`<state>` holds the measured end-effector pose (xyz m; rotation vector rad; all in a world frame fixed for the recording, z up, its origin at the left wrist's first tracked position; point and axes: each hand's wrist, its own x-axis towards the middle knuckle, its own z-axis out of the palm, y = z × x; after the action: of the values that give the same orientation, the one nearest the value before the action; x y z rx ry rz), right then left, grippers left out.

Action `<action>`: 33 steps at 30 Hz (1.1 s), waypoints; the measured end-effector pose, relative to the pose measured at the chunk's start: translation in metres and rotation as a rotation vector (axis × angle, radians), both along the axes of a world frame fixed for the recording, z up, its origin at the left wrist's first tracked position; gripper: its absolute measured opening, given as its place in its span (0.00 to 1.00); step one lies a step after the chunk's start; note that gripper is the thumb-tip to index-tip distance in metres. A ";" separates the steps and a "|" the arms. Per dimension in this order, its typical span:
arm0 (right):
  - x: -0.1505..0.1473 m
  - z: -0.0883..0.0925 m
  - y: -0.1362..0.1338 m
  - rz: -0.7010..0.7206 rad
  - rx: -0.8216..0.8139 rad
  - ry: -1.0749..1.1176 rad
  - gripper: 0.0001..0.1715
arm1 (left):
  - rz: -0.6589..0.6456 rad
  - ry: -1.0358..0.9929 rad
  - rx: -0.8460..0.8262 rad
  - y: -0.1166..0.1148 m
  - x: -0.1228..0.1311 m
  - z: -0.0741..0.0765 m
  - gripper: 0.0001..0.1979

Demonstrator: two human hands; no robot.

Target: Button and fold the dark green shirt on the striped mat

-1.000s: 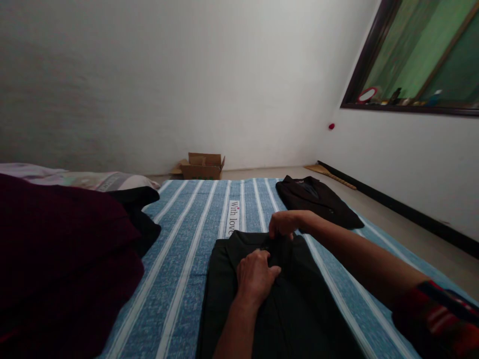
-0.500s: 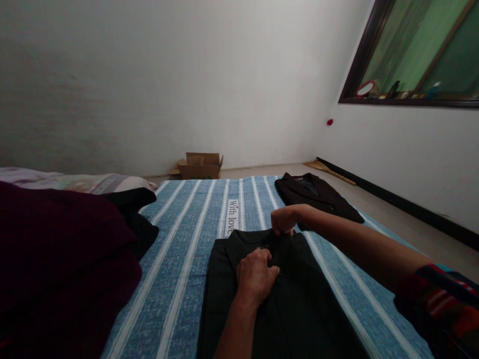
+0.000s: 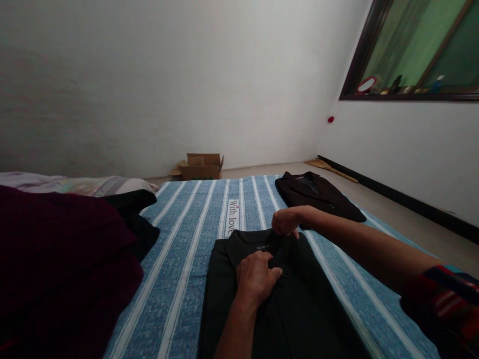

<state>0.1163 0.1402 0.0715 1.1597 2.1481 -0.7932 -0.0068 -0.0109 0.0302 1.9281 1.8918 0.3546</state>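
A folded black collared shirt (image 3: 307,299) lies front up on the bed, its collar pointing away from me. Small pale print shows inside the neck. My right hand (image 3: 286,222) reaches in from the right, its fingers closed on the right side of the collar at the far edge. Just below the neck opening, my left hand (image 3: 256,276) rests on the shirt front, fingers curled and gripping the cloth by the collar. Its fingertips are partly hidden by the hand itself.
Blue striped bedding (image 3: 187,249) lies under the shirt. Beyond it on the right is a folded dark brown garment (image 3: 318,194). At left is a heap of maroon clothing (image 3: 63,264) with black cloth. An open cardboard box (image 3: 202,169) stands against the back wall.
The left hand has stayed nearly in place, and the printed neck label now shows more clearly. My right hand has shifted very slightly at the collar, still gripping it.
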 end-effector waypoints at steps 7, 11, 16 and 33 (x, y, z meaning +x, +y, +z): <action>-0.004 0.000 0.000 -0.002 -0.106 -0.048 0.20 | -0.005 0.027 0.003 0.000 -0.001 -0.001 0.14; -0.003 0.001 -0.001 0.000 -0.104 -0.032 0.16 | -0.001 0.030 0.004 0.000 -0.001 0.000 0.14; -0.001 0.002 -0.001 -0.001 -0.099 -0.008 0.20 | 0.010 0.028 -0.011 0.001 -0.001 0.000 0.13; -0.004 0.005 -0.014 0.008 -0.069 -0.038 0.22 | 0.006 0.025 -0.005 0.002 -0.002 -0.003 0.14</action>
<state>0.1124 0.1260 0.0768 1.1209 2.0769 -0.8288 -0.0085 -0.0090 0.0277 1.9321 1.9127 0.3290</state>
